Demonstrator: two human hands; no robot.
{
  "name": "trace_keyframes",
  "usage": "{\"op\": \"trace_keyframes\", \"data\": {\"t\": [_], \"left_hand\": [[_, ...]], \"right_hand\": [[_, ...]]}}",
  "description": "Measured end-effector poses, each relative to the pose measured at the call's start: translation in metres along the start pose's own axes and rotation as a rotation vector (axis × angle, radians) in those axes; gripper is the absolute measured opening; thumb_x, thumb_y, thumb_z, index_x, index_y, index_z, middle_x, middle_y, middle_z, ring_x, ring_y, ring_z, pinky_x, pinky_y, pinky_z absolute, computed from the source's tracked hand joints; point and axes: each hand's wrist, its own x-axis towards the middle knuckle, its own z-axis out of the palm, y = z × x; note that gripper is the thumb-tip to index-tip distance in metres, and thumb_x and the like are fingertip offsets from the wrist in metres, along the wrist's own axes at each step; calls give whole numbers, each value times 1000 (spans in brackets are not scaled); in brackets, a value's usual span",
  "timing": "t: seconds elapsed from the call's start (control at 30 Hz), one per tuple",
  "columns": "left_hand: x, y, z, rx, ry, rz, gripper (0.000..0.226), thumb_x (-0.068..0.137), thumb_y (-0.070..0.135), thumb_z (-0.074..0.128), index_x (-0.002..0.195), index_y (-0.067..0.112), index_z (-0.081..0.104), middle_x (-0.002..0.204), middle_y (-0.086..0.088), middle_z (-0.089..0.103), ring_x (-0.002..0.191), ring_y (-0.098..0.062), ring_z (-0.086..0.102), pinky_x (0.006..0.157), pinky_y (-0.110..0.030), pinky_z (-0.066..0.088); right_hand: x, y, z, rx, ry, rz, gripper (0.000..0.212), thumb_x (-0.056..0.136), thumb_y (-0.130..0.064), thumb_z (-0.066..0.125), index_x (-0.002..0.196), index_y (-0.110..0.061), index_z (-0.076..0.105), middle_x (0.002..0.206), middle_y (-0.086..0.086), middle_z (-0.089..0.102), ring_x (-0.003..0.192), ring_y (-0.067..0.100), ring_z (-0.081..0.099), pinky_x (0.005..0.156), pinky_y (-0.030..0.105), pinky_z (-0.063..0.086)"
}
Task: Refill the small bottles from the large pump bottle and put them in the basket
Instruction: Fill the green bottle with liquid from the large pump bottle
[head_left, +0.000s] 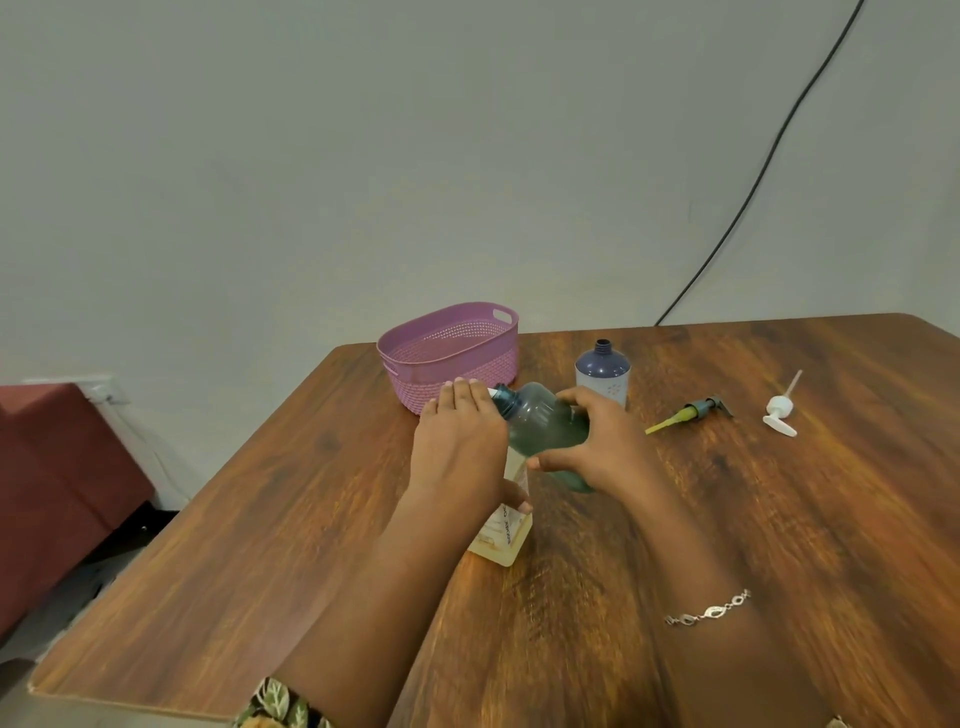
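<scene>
My right hand (597, 447) grips a translucent teal bottle (545, 426), tipped on its side with its open neck pointing left. My left hand (462, 441) covers the top of a clear bottle of pale yellow liquid (506, 535) that stands on the table, and the teal bottle's neck meets it at a white tip by my fingers. A blue-and-white bottle (602, 369) stands uncapped behind them. The purple basket (452, 353) sits at the table's far left with nothing visible inside.
Two loose pump heads lie to the right: a dark one with a yellow tube (691, 410) and a white one (781, 408). The wooden table (779, 519) ends just left of my left forearm. A black cable (753, 192) runs down the wall.
</scene>
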Motion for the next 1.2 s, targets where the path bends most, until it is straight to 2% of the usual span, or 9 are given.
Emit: {"op": "trace_keyframes", "data": {"t": [0.2,0.37,0.47,0.53,0.77,0.87,0.97,1.03,1.2], "left_hand": [[-2,-1,1,0,7,3,114,71,59,68,146,-2,6,153,-20,16,142,-32,16,114,-38,19],[6,-6,-10,-110,79,-18,91,75,63,62,140,8,31,140,-7,43,127,-21,43,96,-30,42],[6,0,-5,-8,28,-21,101,77,57,63,145,-2,17,149,-18,29,137,-30,29,109,-37,30],[6,3,0,33,8,-29,105,77,56,64,145,-6,13,150,-23,25,138,-34,26,111,-39,26],[6,1,-1,15,40,-32,98,79,57,61,144,-2,18,147,-18,32,135,-30,33,107,-36,32],[10,-2,-6,-54,117,-39,84,81,56,61,140,4,30,140,-10,44,126,-22,45,96,-30,43],[9,1,-6,1,70,-47,89,81,50,65,142,-1,26,142,-16,40,130,-28,41,103,-35,37],[8,4,-3,60,35,-46,92,80,47,66,142,-5,22,143,-21,36,132,-32,36,107,-38,32],[7,5,1,103,49,-30,86,82,45,66,140,-6,27,139,-21,41,128,-33,41,106,-38,34]], "right_hand": [[-1,3,2,18,4,12,66,62,-25,84,119,-22,51,100,-11,47,92,7,44,73,24,39],[3,0,-1,17,13,-5,64,63,-24,83,119,-23,51,102,-10,48,92,8,46,68,21,40],[4,0,0,8,12,5,67,62,-25,84,120,-22,50,102,-10,46,94,8,45,73,23,40],[3,3,3,4,9,19,67,62,-26,84,120,-22,50,101,-11,46,94,7,45,73,24,39],[2,4,3,13,10,14,66,60,-28,85,118,-23,52,99,-10,49,91,9,47,71,25,41],[4,1,0,27,13,-7,65,61,-27,84,117,-23,51,101,-9,51,90,8,47,62,18,39],[4,1,-1,6,13,-17,66,62,-25,84,119,-22,51,101,-9,49,90,7,46,60,13,35],[3,3,2,-6,15,-5,67,63,-26,84,121,-21,50,101,-10,46,92,7,44,61,17,36],[1,6,5,-12,14,-1,67,62,-27,84,120,-21,51,99,-10,47,92,8,45,61,17,34]]}}
